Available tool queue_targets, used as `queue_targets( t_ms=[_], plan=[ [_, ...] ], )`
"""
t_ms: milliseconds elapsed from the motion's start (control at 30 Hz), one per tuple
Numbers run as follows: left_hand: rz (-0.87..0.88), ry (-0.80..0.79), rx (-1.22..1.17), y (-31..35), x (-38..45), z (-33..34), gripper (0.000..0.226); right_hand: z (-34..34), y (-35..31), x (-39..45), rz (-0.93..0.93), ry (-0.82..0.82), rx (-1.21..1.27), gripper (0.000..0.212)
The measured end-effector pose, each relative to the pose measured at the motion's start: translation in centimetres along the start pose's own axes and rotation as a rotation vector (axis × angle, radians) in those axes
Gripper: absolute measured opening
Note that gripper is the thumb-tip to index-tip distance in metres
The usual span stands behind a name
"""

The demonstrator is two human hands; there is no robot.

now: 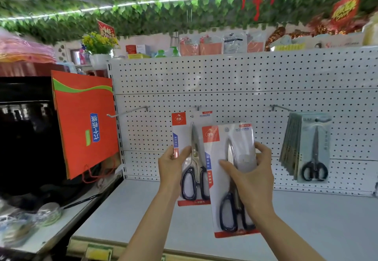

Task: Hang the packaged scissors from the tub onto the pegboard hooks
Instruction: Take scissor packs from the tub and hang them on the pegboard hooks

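Note:
I hold two packs of black-handled scissors in front of the white pegboard (245, 76). My left hand (171, 164) grips the left pack (192, 138) by its left edge; its hang hole sits just under the middle hook (197, 108). My right hand (253, 179) grips the second pack (229, 179) across its middle, lower and nearer to me, overlapping the first. A long bare hook (127, 112) juts out at the left. A right hook (281, 108) carries several packs of scissors (306, 148). The tub is out of view.
A white shelf (306, 220) runs below the pegboard. Orange paper bags (83, 121) hang at the pegboard's left edge beside a dark screen. Jars stand on a lower counter at the far left. Goods line the top of the pegboard under leafy ceiling decoration.

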State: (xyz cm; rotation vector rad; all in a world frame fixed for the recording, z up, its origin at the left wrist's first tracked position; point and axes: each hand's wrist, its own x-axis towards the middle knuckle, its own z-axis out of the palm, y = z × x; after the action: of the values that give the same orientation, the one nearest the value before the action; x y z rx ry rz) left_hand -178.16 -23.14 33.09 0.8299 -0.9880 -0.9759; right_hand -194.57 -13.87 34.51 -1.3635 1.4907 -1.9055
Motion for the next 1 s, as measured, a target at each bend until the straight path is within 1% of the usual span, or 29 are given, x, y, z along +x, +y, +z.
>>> queue_targets(
  t_ms=[67,100,333,433,600,733,833,900,967,1000],
  plan=[
    [-0.008,0.002,-0.001,-0.3,-0.1,-0.1,0.006,0.3,0.0,0.1,-0.004,0.001,-0.004,0.077],
    [-0.009,0.002,0.000,-0.3,-0.1,-0.1,0.006,0.5,0.0,0.1,-0.007,0.000,-0.004,0.077],
    [-0.014,-0.006,0.020,-0.5,1.6,0.2,0.015,1.3,0.2,0.5,-0.014,0.004,-0.013,0.076],
    [-0.029,0.008,0.080,-1.2,2.3,0.2,0.012,1.8,0.0,1.0,-0.010,0.001,-0.005,0.076],
    [-0.101,0.018,0.149,-1.6,4.1,0.9,0.010,3.7,-0.3,1.5,-0.005,-0.011,-0.009,0.076],
    [-0.100,0.016,0.284,-1.4,5.5,0.7,0.007,5.4,-0.4,1.6,0.000,-0.023,-0.022,0.075],
    [-0.082,-0.019,0.362,-1.4,6.3,-0.2,0.019,6.6,-0.6,1.7,0.004,-0.029,-0.038,0.073],
    [-0.045,-0.002,0.346,-0.8,6.3,-0.5,0.017,7.3,-0.7,1.8,0.003,-0.029,-0.049,0.072],
    [0.065,0.066,0.294,0.5,5.9,-0.7,0.023,8.1,-0.7,1.9,0.003,-0.026,-0.053,0.073],
    [0.158,0.112,0.282,1.4,5.7,-0.8,0.024,8.5,-0.7,2.0,0.002,-0.022,-0.056,0.073]
  ],
)
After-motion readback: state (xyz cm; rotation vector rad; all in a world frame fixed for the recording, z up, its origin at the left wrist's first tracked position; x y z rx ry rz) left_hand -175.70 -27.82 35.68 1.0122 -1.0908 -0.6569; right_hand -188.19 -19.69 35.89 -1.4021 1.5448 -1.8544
